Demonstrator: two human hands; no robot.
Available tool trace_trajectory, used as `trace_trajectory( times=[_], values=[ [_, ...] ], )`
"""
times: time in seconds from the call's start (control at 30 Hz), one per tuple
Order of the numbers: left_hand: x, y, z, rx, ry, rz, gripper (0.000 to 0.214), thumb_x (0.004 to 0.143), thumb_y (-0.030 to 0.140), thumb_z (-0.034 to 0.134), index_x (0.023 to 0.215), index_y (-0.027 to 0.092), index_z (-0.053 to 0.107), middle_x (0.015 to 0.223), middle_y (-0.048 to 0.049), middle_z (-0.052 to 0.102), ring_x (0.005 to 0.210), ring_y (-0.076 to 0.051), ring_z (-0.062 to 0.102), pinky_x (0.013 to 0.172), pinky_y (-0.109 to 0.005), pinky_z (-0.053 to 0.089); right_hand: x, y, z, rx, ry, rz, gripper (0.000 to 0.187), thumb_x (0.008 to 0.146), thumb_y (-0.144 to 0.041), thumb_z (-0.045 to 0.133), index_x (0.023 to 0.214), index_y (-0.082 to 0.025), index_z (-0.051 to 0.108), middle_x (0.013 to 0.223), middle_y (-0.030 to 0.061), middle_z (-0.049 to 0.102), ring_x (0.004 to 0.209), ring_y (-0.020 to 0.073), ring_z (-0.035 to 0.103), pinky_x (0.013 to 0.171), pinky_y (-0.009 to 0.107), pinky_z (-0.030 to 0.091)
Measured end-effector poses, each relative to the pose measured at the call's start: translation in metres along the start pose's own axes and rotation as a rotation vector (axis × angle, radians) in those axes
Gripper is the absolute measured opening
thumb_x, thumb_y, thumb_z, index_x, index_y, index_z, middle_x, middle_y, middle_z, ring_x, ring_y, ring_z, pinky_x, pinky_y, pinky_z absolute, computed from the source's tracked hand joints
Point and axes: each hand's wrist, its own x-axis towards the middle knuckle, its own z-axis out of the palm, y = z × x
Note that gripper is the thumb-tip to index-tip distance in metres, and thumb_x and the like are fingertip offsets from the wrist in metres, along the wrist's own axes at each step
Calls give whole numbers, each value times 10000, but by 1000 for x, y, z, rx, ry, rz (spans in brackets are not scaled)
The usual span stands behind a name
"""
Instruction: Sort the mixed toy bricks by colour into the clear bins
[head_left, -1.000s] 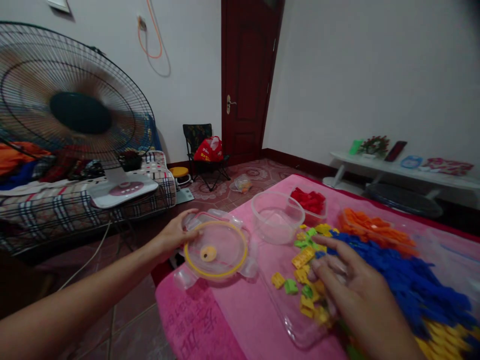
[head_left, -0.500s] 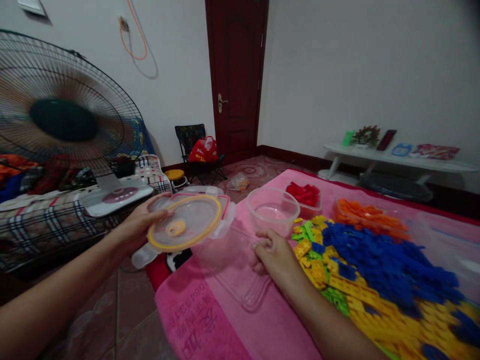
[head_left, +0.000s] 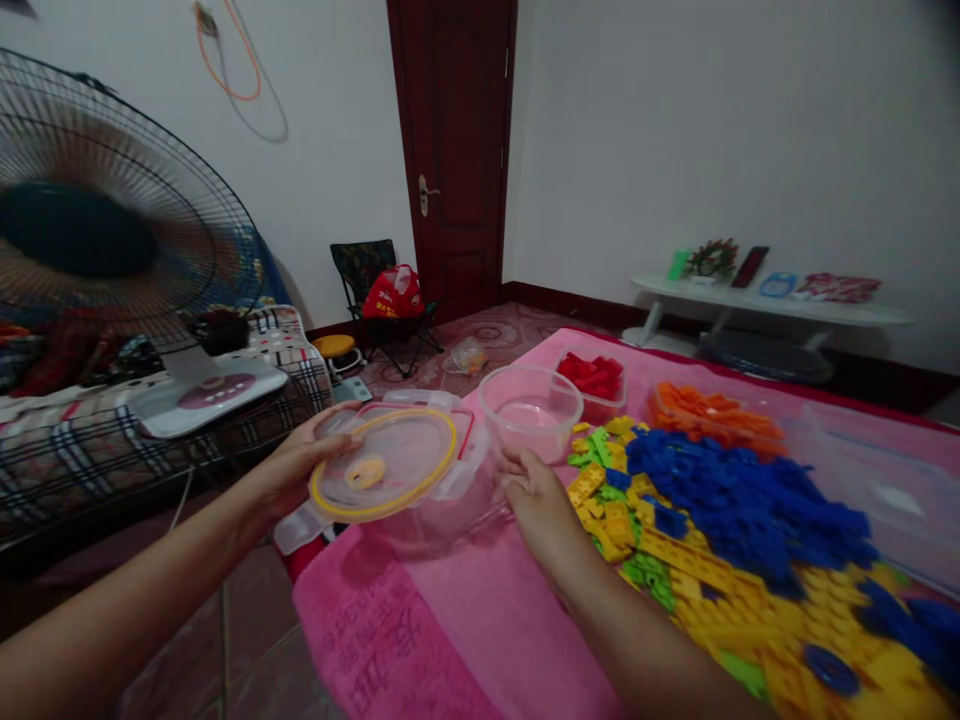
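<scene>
My left hand is closed on a stack of clear plastic lids. On top is a round lid with a yellow seal, and under it shows a lid with a red seal and clear side clips. Below the stack, a clear rectangular plastic container is partly hidden at the table edge. My right hand has its fingers curled at that container's right edge; the fingertips are partly hidden. Just beyond it stands a clear round tub with nothing in it.
Yellow and green bricks and a blue brick pile cover the pink cloth at right. Behind are tubs of red pieces and orange pieces, plus a large clear box. A running fan stands left.
The view has shifted a little. My right hand has moved left towards the lids, and the clear rectangular container has shifted left with it, under the stack. My left hand keeps hold of the lids.
</scene>
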Motion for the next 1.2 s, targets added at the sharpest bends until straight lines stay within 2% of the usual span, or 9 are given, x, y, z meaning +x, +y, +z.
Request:
trace_trajectory(
  times=[0.1, 0.2, 0.47, 0.63, 0.73, 0.83, 0.93, 1.03, 1.2],
  values=[
    [0, -9, 5, -10, -33, 35, 825, 563, 248, 796, 1303, 225, 433, 1005, -78, 669, 698, -199, 677, 594, -290, 580, -8, -4, -6, -133, -22, -61, 449, 729, -171, 461, 1162, -176, 580, 1219, 108, 613, 1176, 227, 537, 1046, 428, 370],
    [-1, -18, 9, 19, -76, 87, 768, 607, 240, 769, 1298, 209, 434, 1049, -86, 657, 768, -198, 674, 657, -287, 575, -23, -18, -22, -220, -4, -107, 461, 761, -196, 451, 1201, -153, 583, 1292, 114, 570, 1236, 226, 483, 1090, 431, 307],
    [16, -24, 28, 248, -115, 208, 806, 607, 317, 750, 1329, 180, 420, 1169, -111, 619, 982, -269, 635, 788, -339, 543, -53, -50, -62, -236, -54, -113, 269, 790, -257, 504, 976, -188, 686, 1115, 106, 658, 1055, 214, 603, 921, 348, 475],
    [30, -37, 42, 653, -72, 416, 784, 649, 397, 721, 1345, 163, 447, 1363, -133, 490, 1251, -313, 455, 1062, -424, 346, -66, -41, -83, -434, -18, -209, 243, 803, -318, 520, 898, -218, 720, 1096, 104, 668, 1101, 246, 584, 959, 391, 459],
    [31, -43, 44, 792, -125, 472, 749, 698, 421, 677, 1367, 180, 440, 1390, -129, 460, 1286, -307, 412, 1085, -440, 301, -74, -34, -98, -527, -11, -234, 254, 823, -347, 515, 911, -234, 724, 1113, 98, 666, 1095, 241, 594, 943, 368, 481],
    [34, -45, 44, 856, -172, 543, 623, 736, 422, 641, 1290, 159, 532, 1310, -137, 521, 1224, -290, 473, 1060, -416, 338, -82, -31, -108, -591, -30, -266, 245, 838, -335, 509, 905, -246, 728, 1097, 84, 676, 1062, 221, 618, 909, 322, 507],
    [38, -38, 48, 929, -145, 577, 581, 758, 453, 621, 1252, 151, 567, 1279, -146, 536, 1207, -300, 480, 1049, -428, 345, -89, -32, -116, -633, -21, -304, 235, 841, -311, 511, 899, -258, 732, 1078, 73, 684, 1041, 209, 632, 886, 292, 521],
    [41, -21, 63, 951, -117, 660, 598, 781, 483, 598, 1292, 178, 534, 1337, -133, 496, 1255, -303, 431, 1073, -440, 306, -93, -35, -122, -660, -17, -345, 252, 850, -297, 491, 890, -255, 736, 1053, 77, 688, 1017, 204, 643, 862, 278, 530],
    [53, 8, 108, 916, -317, 783, 584, 789, 430, 606, 1330, 236, 504, 1375, -112, 463, 1276, -281, 418, 1073, -428, 315, -96, -36, -130, -696, 2, -374, 271, 863, -286, 463, 898, -240, 728, 1047, 93, 684, 1008, 209, 645, 848, 280, 534]
  ],
)
